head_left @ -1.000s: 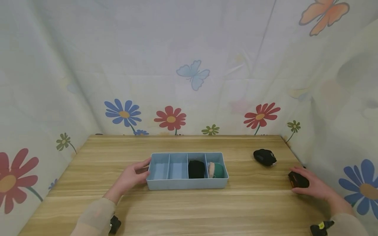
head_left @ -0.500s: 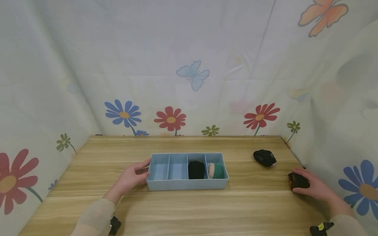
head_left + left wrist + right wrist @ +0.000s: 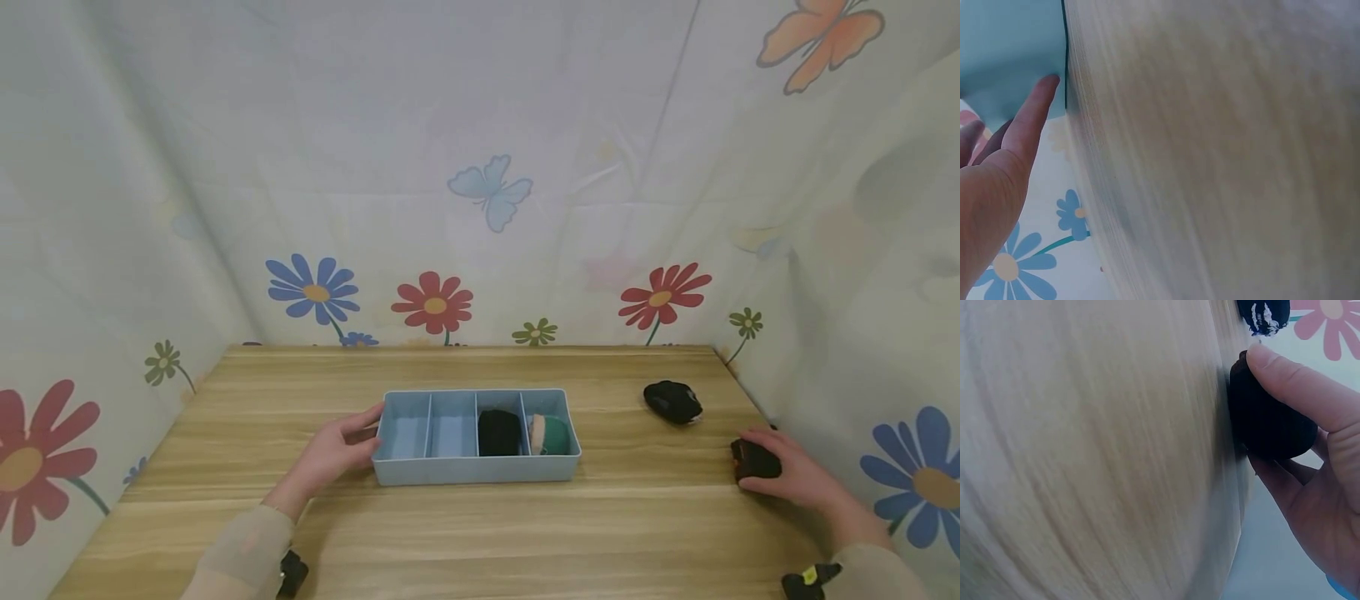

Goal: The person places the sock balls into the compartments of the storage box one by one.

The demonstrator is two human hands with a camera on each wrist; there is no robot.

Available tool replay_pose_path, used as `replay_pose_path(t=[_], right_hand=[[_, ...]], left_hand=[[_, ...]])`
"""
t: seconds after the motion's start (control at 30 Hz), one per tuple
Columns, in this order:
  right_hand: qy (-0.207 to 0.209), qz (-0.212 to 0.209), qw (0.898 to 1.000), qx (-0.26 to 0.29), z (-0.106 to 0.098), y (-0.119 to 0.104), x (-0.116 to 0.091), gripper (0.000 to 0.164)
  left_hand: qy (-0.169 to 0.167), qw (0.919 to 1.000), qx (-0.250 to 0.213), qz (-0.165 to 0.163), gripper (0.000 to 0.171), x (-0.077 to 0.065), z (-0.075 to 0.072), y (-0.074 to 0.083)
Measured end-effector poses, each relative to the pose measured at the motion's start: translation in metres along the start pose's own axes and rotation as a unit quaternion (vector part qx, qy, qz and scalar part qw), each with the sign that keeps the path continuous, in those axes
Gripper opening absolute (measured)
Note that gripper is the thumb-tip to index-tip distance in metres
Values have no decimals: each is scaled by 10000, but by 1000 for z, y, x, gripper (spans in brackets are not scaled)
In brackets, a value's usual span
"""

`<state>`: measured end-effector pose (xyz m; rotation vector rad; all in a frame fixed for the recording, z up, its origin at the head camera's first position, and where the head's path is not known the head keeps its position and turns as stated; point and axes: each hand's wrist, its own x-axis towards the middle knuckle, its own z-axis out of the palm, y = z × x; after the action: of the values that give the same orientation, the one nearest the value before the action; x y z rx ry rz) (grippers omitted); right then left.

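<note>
A light blue box (image 3: 476, 472) with a row of compartments stands in the middle of the table. My left hand (image 3: 333, 450) touches its left end; in the left wrist view a straight finger (image 3: 1034, 115) lies against the end wall. At the table's right side my right hand (image 3: 798, 471) grips a rolled pair of black socks (image 3: 756, 460) between thumb and fingers. The right wrist view shows the same rolled socks (image 3: 1266, 419) at the tabletop. Inside the box are a black roll (image 3: 498, 432) and, in the rightmost compartment, a green roll with a beige part (image 3: 553, 435).
Behind my right hand lies another black roll (image 3: 672, 402) with a whitish patch at one end. The wooden table (image 3: 480, 542) has flower-printed cloth (image 3: 360, 167) along its back and sides. The box's two left compartments show bare bottoms.
My right hand and the black socks in it have shifted very slightly to the left. The left hand and the box stay in place.
</note>
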<state>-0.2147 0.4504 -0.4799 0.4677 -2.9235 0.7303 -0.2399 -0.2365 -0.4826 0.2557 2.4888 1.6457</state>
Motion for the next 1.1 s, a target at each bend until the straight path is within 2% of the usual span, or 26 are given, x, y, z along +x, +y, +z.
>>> replay_pose_path(t=[0.23,0.6,0.93,1.1], right_hand=[[161,-38,9998,-101,4,-2,-2,73],[221,444,9985,-222,6,-9,-3,76],[457,431,9979,-130,10,-12,-7,73],[425,449,9980,-92,11,-17,-7,74]], left_hand=[[-3,10000,-37,-7,61,-1,1,1],[22,10000,16,8,61,-1,1,0],[5,10000,-18,-30,62,-1,1,0],[-28,10000,-31,-26,62,-2,1,1]])
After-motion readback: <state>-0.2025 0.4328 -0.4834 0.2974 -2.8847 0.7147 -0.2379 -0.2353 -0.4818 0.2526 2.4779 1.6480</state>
